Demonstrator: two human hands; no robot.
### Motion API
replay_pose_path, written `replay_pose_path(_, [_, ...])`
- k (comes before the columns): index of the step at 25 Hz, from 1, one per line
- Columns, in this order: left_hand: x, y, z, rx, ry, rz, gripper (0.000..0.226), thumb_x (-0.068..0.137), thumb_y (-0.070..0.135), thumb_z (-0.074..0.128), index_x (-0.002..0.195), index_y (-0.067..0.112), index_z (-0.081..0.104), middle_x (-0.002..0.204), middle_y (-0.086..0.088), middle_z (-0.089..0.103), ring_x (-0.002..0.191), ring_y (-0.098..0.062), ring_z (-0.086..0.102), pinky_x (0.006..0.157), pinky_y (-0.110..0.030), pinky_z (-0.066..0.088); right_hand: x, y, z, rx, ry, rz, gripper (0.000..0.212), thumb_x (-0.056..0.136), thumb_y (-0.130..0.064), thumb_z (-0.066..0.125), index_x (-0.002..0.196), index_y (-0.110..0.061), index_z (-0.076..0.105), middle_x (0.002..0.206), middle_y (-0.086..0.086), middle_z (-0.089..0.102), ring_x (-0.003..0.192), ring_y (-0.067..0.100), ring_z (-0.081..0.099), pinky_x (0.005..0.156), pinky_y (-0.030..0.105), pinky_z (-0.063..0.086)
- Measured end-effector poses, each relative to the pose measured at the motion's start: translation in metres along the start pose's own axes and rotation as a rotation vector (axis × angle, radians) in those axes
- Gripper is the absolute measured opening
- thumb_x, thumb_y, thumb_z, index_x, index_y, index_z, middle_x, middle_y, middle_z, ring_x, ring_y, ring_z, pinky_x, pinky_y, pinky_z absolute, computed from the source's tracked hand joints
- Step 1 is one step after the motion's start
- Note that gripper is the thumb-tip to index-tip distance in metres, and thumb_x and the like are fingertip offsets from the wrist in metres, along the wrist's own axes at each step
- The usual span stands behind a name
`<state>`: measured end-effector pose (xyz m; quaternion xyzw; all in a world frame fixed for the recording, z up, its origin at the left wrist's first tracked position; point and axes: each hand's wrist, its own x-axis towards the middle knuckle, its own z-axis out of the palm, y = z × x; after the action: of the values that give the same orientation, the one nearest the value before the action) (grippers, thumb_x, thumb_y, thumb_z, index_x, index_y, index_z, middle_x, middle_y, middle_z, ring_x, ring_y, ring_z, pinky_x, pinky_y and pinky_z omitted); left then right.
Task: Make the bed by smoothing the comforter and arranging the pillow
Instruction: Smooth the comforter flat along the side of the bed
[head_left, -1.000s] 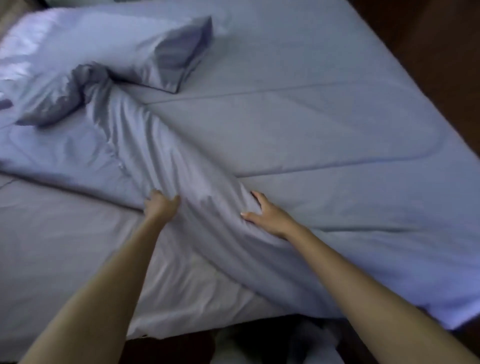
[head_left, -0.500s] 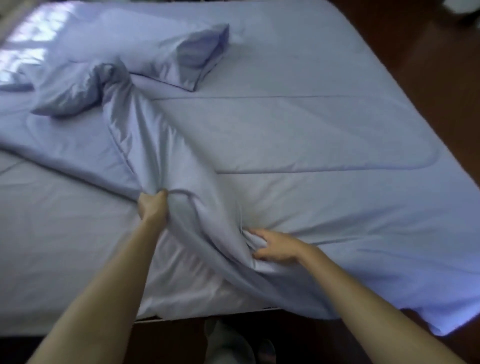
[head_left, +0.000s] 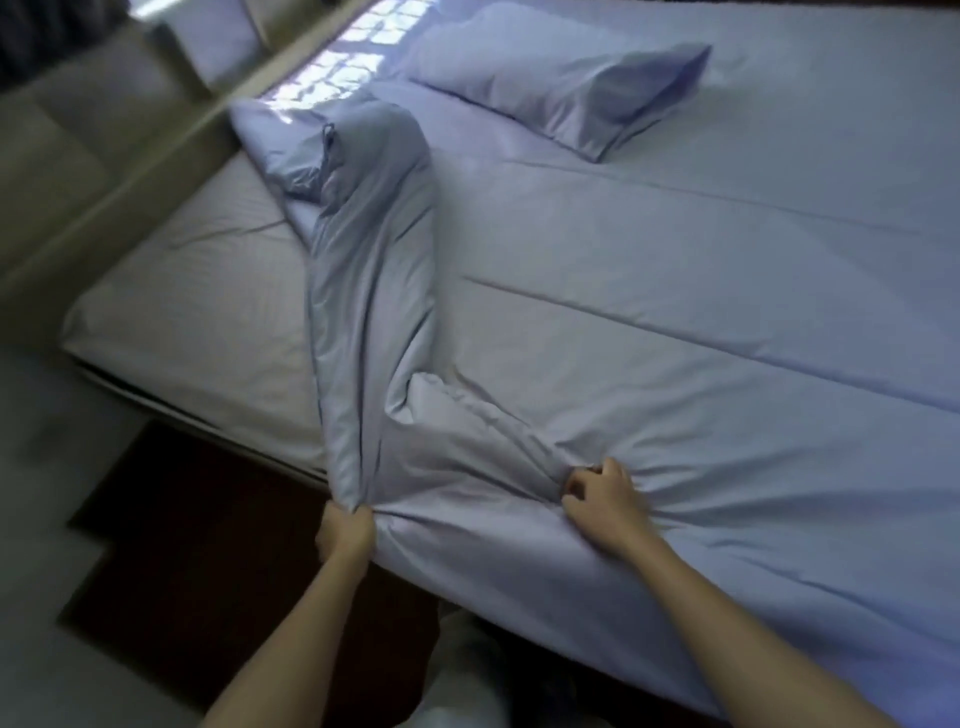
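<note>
Two hands hold a pale blue comforter (head_left: 675, 364) at the near edge of the bed.

On the left the fitted sheet (head_left: 197, 291) lies bare. Beside it the left hand (head_left: 345, 538) grips the bunched end of a long folded ridge of the comforter. The right hand (head_left: 602, 501), with curled fingers, pinches the wrinkled cloth on top of the bed. The comforter covers the right part of the bed, and the pillow (head_left: 561, 88) lies at the far end.
</note>
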<state>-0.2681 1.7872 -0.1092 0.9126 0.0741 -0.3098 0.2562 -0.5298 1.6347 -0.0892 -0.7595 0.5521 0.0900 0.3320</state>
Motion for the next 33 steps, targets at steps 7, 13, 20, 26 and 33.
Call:
replay_pose_path(7, [0.027, 0.033, -0.024, 0.088, -0.137, 0.232, 0.078, 0.087, 0.021, 0.057, 0.15, 0.01, 0.013, 0.148, -0.023, 0.034, 0.132, -0.04, 0.041, 0.108, -0.042, 0.039, 0.021, -0.041, 0.0, 0.182, 0.16, -0.019, 0.042, 0.082, -0.023, 0.06, 0.123, -0.015, 0.056, 0.128, 0.014, 0.054, 0.117, 0.035, 0.05, 0.095, 0.041, 0.043])
replay_pose_path(13, [0.109, 0.14, -0.066, 0.223, -0.084, 0.486, 0.062, 0.092, 0.027, 0.05, 0.147, 0.009, 0.027, 0.144, -0.026, 0.038, 0.128, -0.042, 0.043, 0.105, -0.04, 0.037, 0.069, -0.15, 0.011, 0.242, -0.128, -0.225, 0.06, 0.088, -0.04, 0.057, 0.143, -0.025, 0.039, 0.149, 0.001, 0.042, 0.135, 0.019, 0.042, 0.112, 0.032, 0.032])
replay_pose_path(20, [0.214, 0.233, -0.092, 0.061, -0.234, 0.575, 0.082, 0.091, 0.041, 0.056, 0.149, 0.011, 0.008, 0.151, -0.021, 0.032, 0.133, -0.038, 0.041, 0.107, -0.041, 0.036, 0.099, -0.246, 0.083, -0.186, -0.089, -0.24, 0.096, 0.063, -0.08, 0.02, 0.149, -0.041, 0.007, 0.155, -0.004, 0.024, 0.137, 0.028, 0.031, 0.108, 0.048, 0.03])
replay_pose_path(26, [0.24, 0.266, -0.107, 0.114, -0.324, 0.724, 0.078, 0.086, 0.034, 0.064, 0.147, 0.016, 0.02, 0.145, -0.013, 0.043, 0.128, -0.034, 0.047, 0.103, -0.039, 0.04, 0.07, -0.235, 0.113, -0.377, -0.319, -0.411, 0.08, 0.067, -0.07, 0.029, 0.143, -0.044, 0.027, 0.155, -0.001, 0.022, 0.13, 0.031, 0.034, 0.103, 0.046, 0.036])
replay_pose_path(33, [0.276, 0.167, -0.184, 0.163, -0.01, 0.534, 0.049, 0.095, 0.027, 0.043, 0.14, 0.012, 0.035, 0.131, -0.027, 0.053, 0.117, -0.044, 0.052, 0.098, -0.045, 0.042, 0.114, -0.287, 0.094, 0.149, 0.012, -0.212, 0.066, 0.07, -0.051, 0.04, 0.124, -0.019, 0.059, 0.117, 0.008, 0.064, 0.112, 0.026, 0.058, 0.099, 0.036, 0.044])
